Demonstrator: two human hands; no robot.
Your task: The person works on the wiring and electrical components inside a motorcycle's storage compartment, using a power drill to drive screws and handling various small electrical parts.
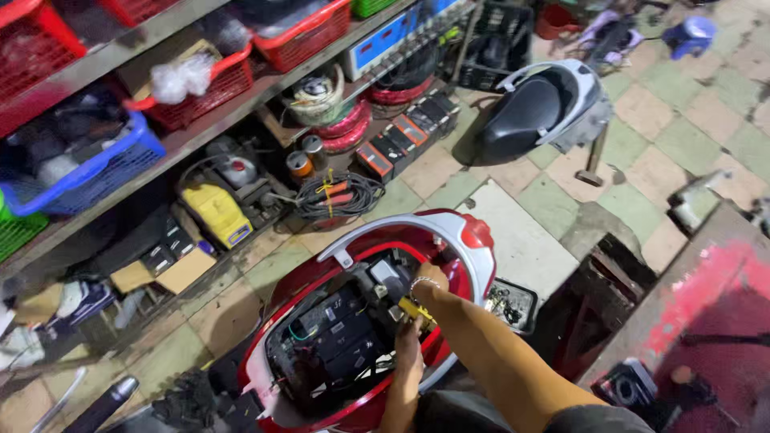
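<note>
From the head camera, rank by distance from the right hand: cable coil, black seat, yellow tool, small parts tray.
From the right hand, nearest first:
1. Yellow tool, just below the hand.
2. Small parts tray, to its right on the floor.
3. Cable coil, up-left by the shelf.
4. Black seat, far up-right.

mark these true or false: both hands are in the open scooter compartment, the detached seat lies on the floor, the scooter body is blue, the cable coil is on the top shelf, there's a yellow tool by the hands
1. Both hands reach into the open scooter compartment. True: the right hand and the left hand are at its rim.
2. A detached black seat lies on the tiled floor. True.
3. The scooter body is blue. False: it is red and white.
4. The black cable coil sits on the top shelf. False: it lies low, at floor level under the shelves.
5. A yellow tool is by the hands. True, though which hand has it in its grip is unclear.
</note>
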